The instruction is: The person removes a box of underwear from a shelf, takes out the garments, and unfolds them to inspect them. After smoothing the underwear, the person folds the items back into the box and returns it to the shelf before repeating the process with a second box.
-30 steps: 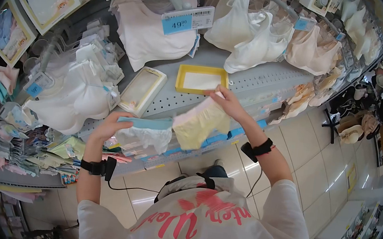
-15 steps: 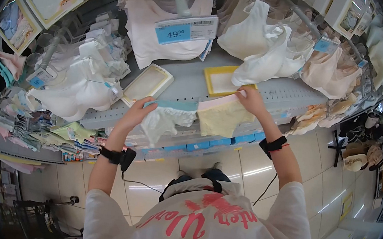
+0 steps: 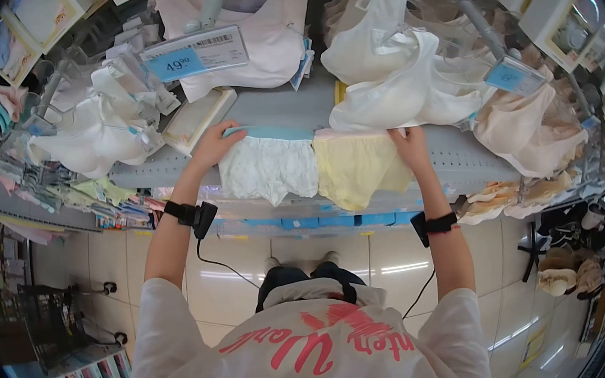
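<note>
My left hand (image 3: 215, 140) pinches the teal waistband end of a white patterned pair of underpants (image 3: 269, 168). Beside it, a yellow pair with a pink waistband (image 3: 360, 172) hangs with its far end in my right hand (image 3: 407, 147). The two pairs meet edge to edge at the middle and hang down in front of the shelf. A white bra (image 3: 409, 89) hangs just above my right hand. Left of my left hand lies a yellow-edged white box (image 3: 201, 120) on the grey shelf (image 3: 267, 109).
Pale pink tops (image 3: 261, 33) hang behind a price tag (image 3: 197, 54). White bras (image 3: 94, 129) hang at the left and beige bras (image 3: 529, 126) at the right. Hats (image 3: 560, 273) are at the far right, and a black wheeled cart (image 3: 68, 311) stands on the floor at the lower left.
The underpants now hang wider and more fully spread, and both hands are slightly higher in view. The yellow-framed box near my right hand is now mostly hidden behind the white bra.
</note>
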Tool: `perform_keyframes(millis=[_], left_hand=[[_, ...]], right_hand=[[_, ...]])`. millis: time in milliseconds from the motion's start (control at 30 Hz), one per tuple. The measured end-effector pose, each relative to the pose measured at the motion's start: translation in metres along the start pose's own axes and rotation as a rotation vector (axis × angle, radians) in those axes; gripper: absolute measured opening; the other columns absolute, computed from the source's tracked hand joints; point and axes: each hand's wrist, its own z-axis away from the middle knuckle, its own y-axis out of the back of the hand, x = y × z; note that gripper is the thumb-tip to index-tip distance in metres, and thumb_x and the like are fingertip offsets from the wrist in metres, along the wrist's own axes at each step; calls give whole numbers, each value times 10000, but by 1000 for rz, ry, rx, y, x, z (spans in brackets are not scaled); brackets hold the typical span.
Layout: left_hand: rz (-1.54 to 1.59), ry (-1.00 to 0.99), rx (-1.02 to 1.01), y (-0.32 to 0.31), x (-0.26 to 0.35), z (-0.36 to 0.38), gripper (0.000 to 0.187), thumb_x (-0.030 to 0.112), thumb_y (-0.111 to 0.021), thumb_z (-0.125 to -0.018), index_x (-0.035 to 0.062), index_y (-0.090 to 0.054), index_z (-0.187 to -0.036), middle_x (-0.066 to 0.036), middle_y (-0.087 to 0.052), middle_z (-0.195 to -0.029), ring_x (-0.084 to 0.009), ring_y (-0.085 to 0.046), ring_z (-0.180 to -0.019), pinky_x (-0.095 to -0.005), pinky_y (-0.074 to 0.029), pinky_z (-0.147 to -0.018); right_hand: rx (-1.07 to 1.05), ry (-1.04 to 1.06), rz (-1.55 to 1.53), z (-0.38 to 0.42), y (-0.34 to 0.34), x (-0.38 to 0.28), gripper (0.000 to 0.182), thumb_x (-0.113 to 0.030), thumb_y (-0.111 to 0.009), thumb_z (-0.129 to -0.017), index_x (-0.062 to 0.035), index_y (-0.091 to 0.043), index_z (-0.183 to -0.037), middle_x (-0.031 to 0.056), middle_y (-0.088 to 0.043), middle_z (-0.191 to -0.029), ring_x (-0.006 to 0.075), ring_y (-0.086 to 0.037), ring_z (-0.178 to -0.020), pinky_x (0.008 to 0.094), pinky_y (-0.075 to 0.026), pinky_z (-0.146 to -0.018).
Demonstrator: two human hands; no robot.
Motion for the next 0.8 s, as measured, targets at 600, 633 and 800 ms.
perform_keyframes(millis=[600, 633, 800], left_hand=[[-488, -365, 374, 71, -11, 2, 326, 51, -607, -766, 19, -506, -1074, -126, -545, -1058, -259, -528, -979, -327, -414, -860], [-827, -455, 413, 60, -3, 6, 332, 48, -604, -755, 24, -510, -1073, -144, -534, -1100, -303, -519, -1017, -356, -409, -886], [-570, -458, -58, 7, -21, 20, 363, 143, -585, -794, 55, -501, -1137, -140, -465, -1241, -322, -437, -1149, -421, -342, -970]], right_hand=[[-18, 114, 613, -63, -80, -53, 328, -156, -608, -772, 6, -559, -1053, 206, -598, -983, 352, -565, -926, 399, -438, -823], [-6, 111, 617, -63, -86, -63, 328, -156, -608, -772, 6, -559, -1053, 206, -598, -983, 352, -565, -926, 399, -438, -823], [-198, 482, 373, -8, -130, -105, 443, -199, -608, -768, -77, -506, -1181, 158, -491, -1214, 338, -459, -1109, 427, -366, -940]])
